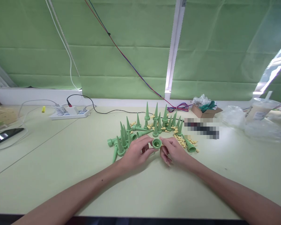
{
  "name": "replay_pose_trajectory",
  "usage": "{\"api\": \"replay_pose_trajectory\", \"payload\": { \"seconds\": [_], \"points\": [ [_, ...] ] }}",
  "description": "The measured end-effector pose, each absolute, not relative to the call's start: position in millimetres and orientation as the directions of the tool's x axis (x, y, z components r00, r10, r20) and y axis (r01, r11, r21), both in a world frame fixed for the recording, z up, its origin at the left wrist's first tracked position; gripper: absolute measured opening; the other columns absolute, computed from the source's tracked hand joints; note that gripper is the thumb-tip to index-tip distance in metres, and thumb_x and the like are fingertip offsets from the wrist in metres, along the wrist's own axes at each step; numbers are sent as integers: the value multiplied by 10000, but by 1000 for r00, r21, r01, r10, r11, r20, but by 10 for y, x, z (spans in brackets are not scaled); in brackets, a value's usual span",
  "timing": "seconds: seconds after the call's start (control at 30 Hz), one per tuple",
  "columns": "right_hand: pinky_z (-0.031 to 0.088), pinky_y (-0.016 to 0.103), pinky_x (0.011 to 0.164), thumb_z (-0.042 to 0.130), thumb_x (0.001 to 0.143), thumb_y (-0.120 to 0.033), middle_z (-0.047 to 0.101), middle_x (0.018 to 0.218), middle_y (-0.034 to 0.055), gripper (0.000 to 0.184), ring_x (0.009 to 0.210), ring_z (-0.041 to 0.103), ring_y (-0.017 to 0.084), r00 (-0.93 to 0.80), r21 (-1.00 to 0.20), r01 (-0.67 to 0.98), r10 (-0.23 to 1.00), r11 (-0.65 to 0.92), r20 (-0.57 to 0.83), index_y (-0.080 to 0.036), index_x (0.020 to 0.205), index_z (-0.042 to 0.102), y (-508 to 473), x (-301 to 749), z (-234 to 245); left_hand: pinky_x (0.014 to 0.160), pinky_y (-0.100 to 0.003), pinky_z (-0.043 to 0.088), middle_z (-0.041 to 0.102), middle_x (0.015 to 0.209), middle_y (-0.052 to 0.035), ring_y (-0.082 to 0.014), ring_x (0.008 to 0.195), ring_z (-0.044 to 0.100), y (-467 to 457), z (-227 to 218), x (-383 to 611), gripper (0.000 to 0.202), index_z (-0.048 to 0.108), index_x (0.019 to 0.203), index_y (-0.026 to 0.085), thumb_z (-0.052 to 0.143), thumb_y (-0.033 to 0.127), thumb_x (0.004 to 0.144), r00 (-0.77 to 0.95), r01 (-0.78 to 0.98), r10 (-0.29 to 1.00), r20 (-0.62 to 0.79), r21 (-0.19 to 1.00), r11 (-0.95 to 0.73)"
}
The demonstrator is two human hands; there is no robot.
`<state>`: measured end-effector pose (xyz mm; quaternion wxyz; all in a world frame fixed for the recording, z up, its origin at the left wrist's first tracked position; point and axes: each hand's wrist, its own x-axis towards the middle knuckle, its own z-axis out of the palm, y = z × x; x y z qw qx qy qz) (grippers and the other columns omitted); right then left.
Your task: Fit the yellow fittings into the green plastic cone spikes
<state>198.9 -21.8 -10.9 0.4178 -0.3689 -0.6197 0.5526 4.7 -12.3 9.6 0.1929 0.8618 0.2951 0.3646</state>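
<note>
Between my two hands is a green plastic watering spike point(156, 143), its round hollow end turned up toward me and a small pale yellow piece showing inside. My left hand point(137, 151) pinches the spike's rim from the left with thumb and fingers. On the other side, my right hand point(174, 151) has its thumb and forefinger closed at the rim, its other fingers curled below. Whether it also holds a small part is hidden. Several more green spikes point(147, 112) stand or lie just beyond my hands. Small yellow plastic valve pieces point(181, 141) are scattered among them.
A white power strip point(70, 114) with plugs and cables sits at the back left, a dark phone-like device point(6, 137) at far left. Toward the back right are a cardboard box point(206, 111), coiled red-blue wire point(179, 107), a blurred-out item and a plastic drink cup point(259, 111).
</note>
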Motion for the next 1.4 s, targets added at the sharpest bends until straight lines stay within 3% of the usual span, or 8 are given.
{"api": "replay_pose_trajectory", "payload": {
  "seconds": [0.13,0.27,0.4,0.63,0.83,1.0,1.13,1.4],
  "points": [
    [281,198,318,410,979,-581,513,380,-24,568,276,422,87,-358,-992,-7,926,126,120,-208,551,398,-217,1984,-124,606,-244,430,613,842,-32,-126,649,530,-96,68,34,108,625,988,189,529,203,941,557,389,610,563,472,-791],
    [304,198,325,423,965,-623,510,415,-28,581,302,456,89,-294,-984,32,943,173,156,-194,574,455,-224,1985,-120,587,-253,416,609,778,-26,-132,623,521,-68,37,28,133,604,860,180,551,269,944,503,467,654,565,458,-756],
    [336,204,340,424,960,-642,507,450,-35,574,314,472,86,-244,-969,60,944,241,220,-189,613,487,-227,1992,-89,542,-239,406,627,795,-22,-113,585,509,-69,39,45,195,597,847,182,583,352,939,456,477,714,532,531,-700],
    [338,216,345,413,963,-647,538,533,-27,549,341,483,83,-216,-946,110,936,305,276,-194,664,491,-228,2012,-74,528,-235,400,643,784,-12,-96,539,505,-108,111,69,172,613,902,176,562,338,932,391,472,797,460,643,-603],
    [365,231,399,407,993,-592,577,619,-20,499,380,492,82,-255,-918,166,915,361,314,-199,698,492,-240,2029,-66,465,-229,366,485,469,31,-106,426,469,-108,162,74,485,546,724,171,392,543,994,421,305,887,188,892,-334],
    [417,257,501,383,1017,-548,528,538,-38,494,401,482,103,-311,-868,277,894,411,324,-206,688,518,-272,2046,-50,385,-218,360,566,539,-6,-117,402,517,-103,156,82,516,589,862,155,422,635,952,597,187,803,4,972,-143],
    [394,253,480,390,1015,-545,561,590,-36,452,409,474,101,-334,-870,276,889,409,312,-214,724,490,-288,2039,-51,396,-211,386,574,580,3,-128,459,573,-100,139,69,436,550,829,170,554,599,907,600,149,799,35,977,-155],
    [393,252,537,372,1028,-524,546,536,-47,426,445,482,113,-374,-828,327,867,455,328,-222,735,434,-296,2037,-84,437,-226,374,534,534,30,-100,423,480,-122,140,46,381,534,762,179,561,523,925,571,222,813,116,931,-288]
  ]
}}
